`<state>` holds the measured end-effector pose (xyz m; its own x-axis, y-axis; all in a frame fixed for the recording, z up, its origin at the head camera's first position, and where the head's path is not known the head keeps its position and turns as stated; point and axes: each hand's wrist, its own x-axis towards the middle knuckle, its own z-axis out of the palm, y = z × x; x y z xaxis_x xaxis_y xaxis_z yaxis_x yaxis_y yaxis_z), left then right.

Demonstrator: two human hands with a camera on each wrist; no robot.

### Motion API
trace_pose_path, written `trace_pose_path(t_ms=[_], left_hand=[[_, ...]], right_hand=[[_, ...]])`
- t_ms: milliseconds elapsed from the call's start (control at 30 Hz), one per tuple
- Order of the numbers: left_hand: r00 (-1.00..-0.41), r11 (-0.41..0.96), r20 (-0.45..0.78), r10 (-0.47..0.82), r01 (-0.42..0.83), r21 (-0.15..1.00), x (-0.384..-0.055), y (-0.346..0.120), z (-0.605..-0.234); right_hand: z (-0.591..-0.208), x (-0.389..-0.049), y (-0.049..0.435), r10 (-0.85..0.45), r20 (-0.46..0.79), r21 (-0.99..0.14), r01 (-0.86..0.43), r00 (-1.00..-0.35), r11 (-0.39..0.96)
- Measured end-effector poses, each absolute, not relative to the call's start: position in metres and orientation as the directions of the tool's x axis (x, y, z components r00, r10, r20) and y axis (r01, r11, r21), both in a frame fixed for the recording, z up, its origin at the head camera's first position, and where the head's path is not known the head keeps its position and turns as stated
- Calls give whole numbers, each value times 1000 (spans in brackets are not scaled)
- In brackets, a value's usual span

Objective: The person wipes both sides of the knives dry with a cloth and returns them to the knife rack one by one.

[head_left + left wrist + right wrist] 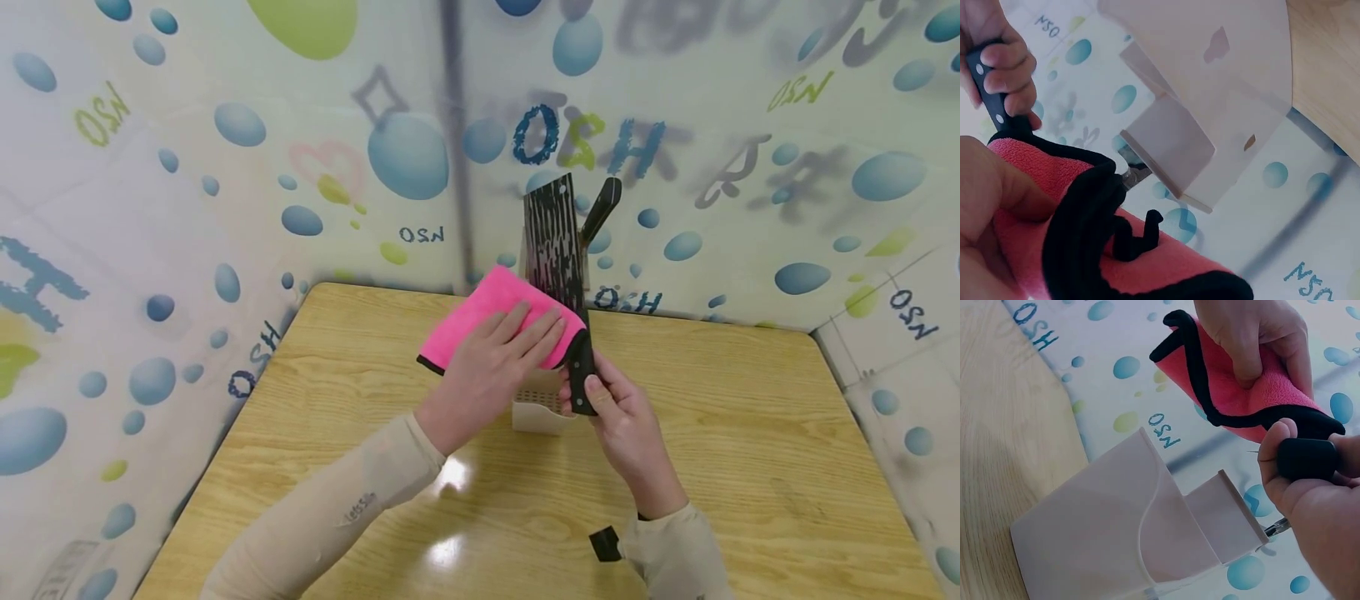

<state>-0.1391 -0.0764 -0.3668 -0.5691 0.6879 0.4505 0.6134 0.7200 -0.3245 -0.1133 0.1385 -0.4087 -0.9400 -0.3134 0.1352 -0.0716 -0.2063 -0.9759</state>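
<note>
A cleaver (551,242) with a dark, streaked blade stands tilted upward over the table. My right hand (626,429) grips its black riveted handle near the bottom. A pink cloth (487,304) with black edging is folded over the lower blade, hiding that part. My left hand (491,371) pinches the cloth, fingers laid along its face and thumb on the other side, as the right wrist view shows. Behind both hands is a pale knife holder (1085,525), partly covered in the head view. Another knife's black handle (602,208) sticks up beyond the cleaver.
The wooden table (750,433) meets patterned wall sheets (337,167) at its back and sides. A small black square piece (604,544) shows beside my right sleeve. Holes (532,396) perforate part of the knife holder.
</note>
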Motion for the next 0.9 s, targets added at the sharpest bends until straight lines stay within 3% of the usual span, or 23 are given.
trace_pose_path(t_ms=[400, 900], left_hand=[[-536, 683, 430, 727, 631, -368, -131, -69, -372], [-555, 723, 477, 681, 615, -316, -137, -71, -373]], right_hand=[[-410, -116, 141, -265, 178, -968, -121, -948, -219], [-407, -113, 140, -305, 146, -976, -86, -941, -199]])
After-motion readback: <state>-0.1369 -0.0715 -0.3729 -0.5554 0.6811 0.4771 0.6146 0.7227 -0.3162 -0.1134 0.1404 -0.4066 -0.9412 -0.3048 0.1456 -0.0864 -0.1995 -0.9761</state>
